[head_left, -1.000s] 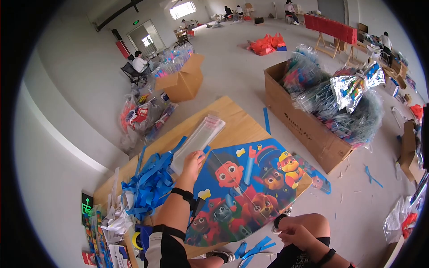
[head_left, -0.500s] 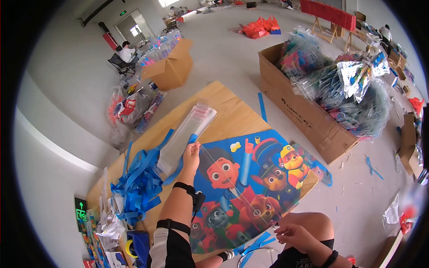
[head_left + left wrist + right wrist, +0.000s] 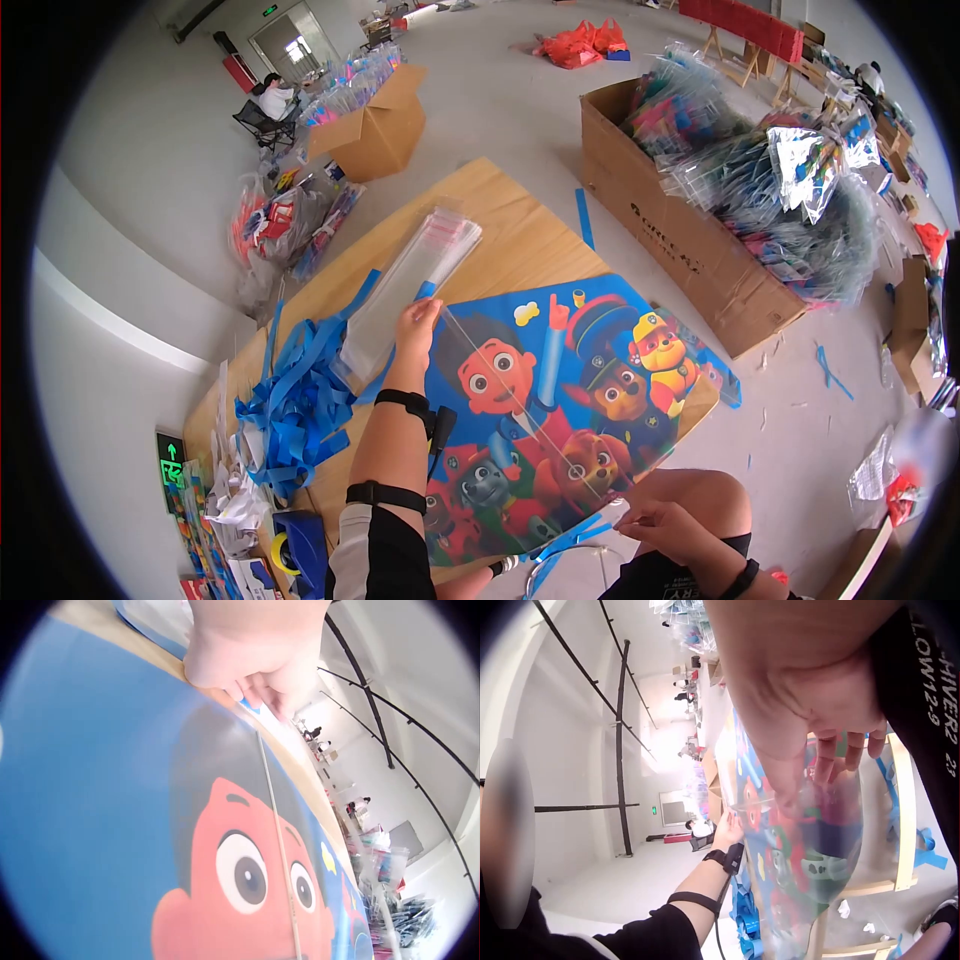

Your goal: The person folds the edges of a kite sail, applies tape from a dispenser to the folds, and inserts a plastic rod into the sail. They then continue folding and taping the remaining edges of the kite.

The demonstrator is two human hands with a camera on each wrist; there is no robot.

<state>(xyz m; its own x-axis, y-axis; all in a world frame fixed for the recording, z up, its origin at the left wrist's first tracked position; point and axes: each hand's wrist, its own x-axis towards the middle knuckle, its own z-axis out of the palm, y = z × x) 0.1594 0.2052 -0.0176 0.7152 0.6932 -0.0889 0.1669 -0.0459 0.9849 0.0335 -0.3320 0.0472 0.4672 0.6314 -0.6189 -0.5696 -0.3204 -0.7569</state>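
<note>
A large printed sheet (image 3: 540, 420) with cartoon characters lies across the wooden table (image 3: 505, 235), a thin rod (image 3: 530, 420) running diagonally over it. At the sheet's far left edge my left hand (image 3: 415, 335) has curled fingers pinching a blue strip (image 3: 426, 290); a bit of blue shows between them in the left wrist view. The rod ends close by those fingers. My right hand (image 3: 675, 530) is above my knee, bent fingertips right at the sheet's near corner. Motion blur there hides the fingertips in the right wrist view, so I cannot tell whether they hold the corner.
Clear plastic bags (image 3: 410, 280) lie beyond the left hand. A heap of blue strips (image 3: 300, 390) and a tape dispenser (image 3: 300, 545) are at the left. A carton (image 3: 680, 240) full of bagged goods stands at the right, another carton (image 3: 385, 135) behind the table.
The head view has tilted down, so the table and cartons sit higher in it. The left hand keeps its place by the plastic bags; the right stays near the sheet's corner.
</note>
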